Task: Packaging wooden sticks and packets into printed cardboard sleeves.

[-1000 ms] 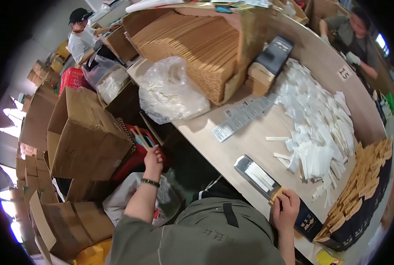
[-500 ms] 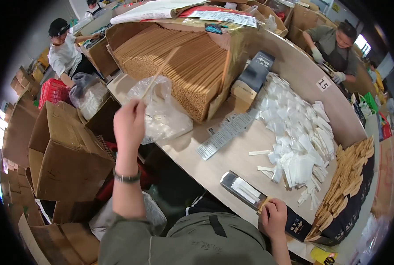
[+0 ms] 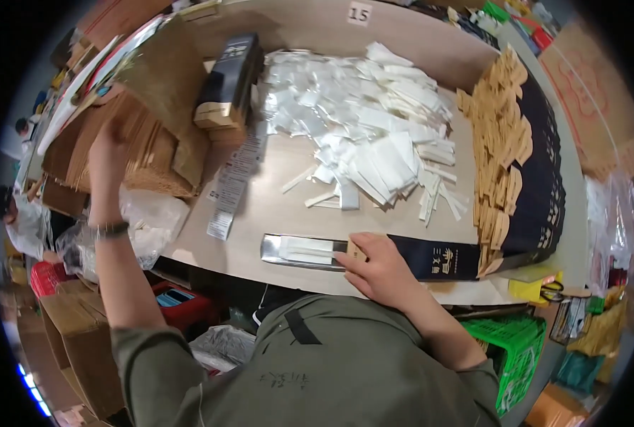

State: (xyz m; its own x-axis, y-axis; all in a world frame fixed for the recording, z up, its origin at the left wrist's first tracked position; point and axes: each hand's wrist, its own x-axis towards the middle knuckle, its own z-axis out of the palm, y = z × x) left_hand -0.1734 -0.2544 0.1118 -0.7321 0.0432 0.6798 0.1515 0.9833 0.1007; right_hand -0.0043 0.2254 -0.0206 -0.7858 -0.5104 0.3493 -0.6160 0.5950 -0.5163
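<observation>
My right hand (image 3: 382,269) is closed over a dark printed paper sleeve (image 3: 434,257) lying along the table's near edge. Left of the fingers, the sleeve's silver-lined end (image 3: 270,249) shows white paper-wrapped strips (image 3: 308,249) inside. Raised at the far left, my left hand (image 3: 108,146) is in front of a stack of long thin brown sticks (image 3: 140,149) in a cardboard box. Its fingers are smeared by motion, and whether they hold anything cannot be made out. Beyond my right hand lies a heap of small white packets (image 3: 381,160).
Tan-ended dark sleeves (image 3: 537,178) line the table's right side. A dark box (image 3: 230,78) stands behind a printed strip (image 3: 231,192). A plastic bag (image 3: 150,220) lies at the left edge; scissors (image 3: 553,290) and a green crate (image 3: 509,349) are at right. A person (image 3: 25,220) works far left.
The view has swung to the right. My left hand has moved to the stack, and the pale stick it held up no longer shows. My right hand stays on the sleeve.
</observation>
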